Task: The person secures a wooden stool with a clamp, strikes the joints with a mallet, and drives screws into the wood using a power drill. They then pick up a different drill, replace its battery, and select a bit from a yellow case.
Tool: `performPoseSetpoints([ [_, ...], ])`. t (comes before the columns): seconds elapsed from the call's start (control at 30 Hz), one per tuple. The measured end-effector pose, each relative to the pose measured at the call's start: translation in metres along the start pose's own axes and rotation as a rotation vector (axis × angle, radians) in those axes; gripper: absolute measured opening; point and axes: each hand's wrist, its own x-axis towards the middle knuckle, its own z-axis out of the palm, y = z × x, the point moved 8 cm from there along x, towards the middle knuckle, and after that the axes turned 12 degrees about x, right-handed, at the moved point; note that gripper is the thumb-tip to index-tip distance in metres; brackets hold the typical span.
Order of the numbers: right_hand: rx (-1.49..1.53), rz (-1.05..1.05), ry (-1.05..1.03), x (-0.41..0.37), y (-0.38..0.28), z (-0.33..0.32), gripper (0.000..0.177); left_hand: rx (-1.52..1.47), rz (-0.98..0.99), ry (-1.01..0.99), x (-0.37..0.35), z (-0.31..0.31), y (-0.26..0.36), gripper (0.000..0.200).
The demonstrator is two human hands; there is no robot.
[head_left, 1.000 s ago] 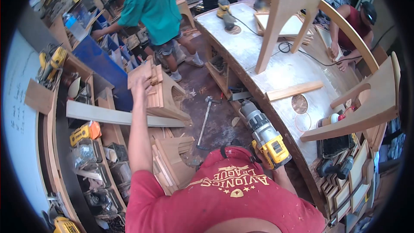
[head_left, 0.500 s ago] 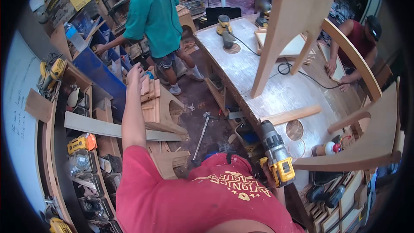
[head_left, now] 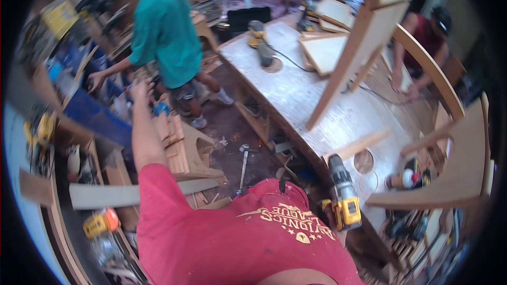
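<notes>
My left arm stretches forward, and my left hand (head_left: 141,91) is over the stacked wood pieces beside a blue cabinet (head_left: 97,113). Blur hides whether its fingers hold anything. Low on the right, my right hand (head_left: 328,212) is closed on a yellow and black cordless drill (head_left: 346,208), its chuck pointing away from me; the drill body covers most of that hand. Cut wood strips (head_left: 171,137) lie under my left forearm. A wooden chair frame (head_left: 438,179) stands to the right of the drill.
A metal-topped workbench (head_left: 285,89) holds a corded sander (head_left: 259,39), wood panels and a wood strip (head_left: 364,143). A person in a green shirt (head_left: 163,31) stands ahead left; another in red (head_left: 425,37) works across the bench. A hammer (head_left: 244,166) lies on the floor.
My view has shifted and blurred. My left hand has moved left and is nearer the green-shirted person's arm. The drill stays in my right hand.
</notes>
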Motion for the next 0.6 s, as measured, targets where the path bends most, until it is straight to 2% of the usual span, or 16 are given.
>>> performPoseSetpoints([
  [0.03,0.016,0.021,0.019,0.001,-0.005,0.007,0.031,-0.078,0.005,-0.093,0.004,0.006,0.003,0.053],
  [0.07,0.033,0.038,0.031,0.005,-0.009,0.014,0.031,-0.077,0.016,-0.164,0.049,0.010,-0.014,0.036],
  [0.1,0.048,0.054,0.044,0.009,-0.012,0.019,0.031,-0.049,0.000,-0.136,0.084,0.008,-0.028,0.015],
  [0.13,0.061,0.073,0.056,0.010,-0.016,0.025,0.032,-0.037,-0.047,-0.070,0.082,0.006,-0.027,0.009],
  [0.2,0.089,0.113,0.071,0.018,-0.021,0.036,0.032,0.039,-0.118,-0.063,0.123,0.004,-0.048,0.018],
  [0.27,0.119,0.167,0.088,0.027,-0.026,0.045,0.033,-0.076,-0.171,-0.053,0.118,0.009,-0.045,0.035],
  [0.33,0.140,0.221,0.111,0.029,-0.022,0.050,0.033,-0.222,-0.214,-0.132,0.125,0.012,-0.046,0.051],
  [0.4,0.176,0.278,0.131,0.023,-0.008,0.054,0.034,-0.316,-0.122,-0.017,0.130,0.010,-0.035,0.058],
  [0.47,0.201,0.344,0.147,0.018,0.002,0.059,0.034,-0.443,-0.127,0.129,0.118,0.012,-0.026,0.052],
  [0.53,0.222,0.389,0.168,0.016,0.006,0.065,0.035,-0.091,-0.109,0.274,0.096,0.008,-0.006,0.052],
  [0.57,0.226,0.405,0.177,0.014,0.006,0.066,0.035,0.239,0.141,0.460,0.075,-0.011,0.023,0.060],
  [0.6,0.233,0.421,0.188,0.014,0.008,0.068,0.035,0.263,0.138,0.517,0.057,-0.026,0.027,0.061],
])
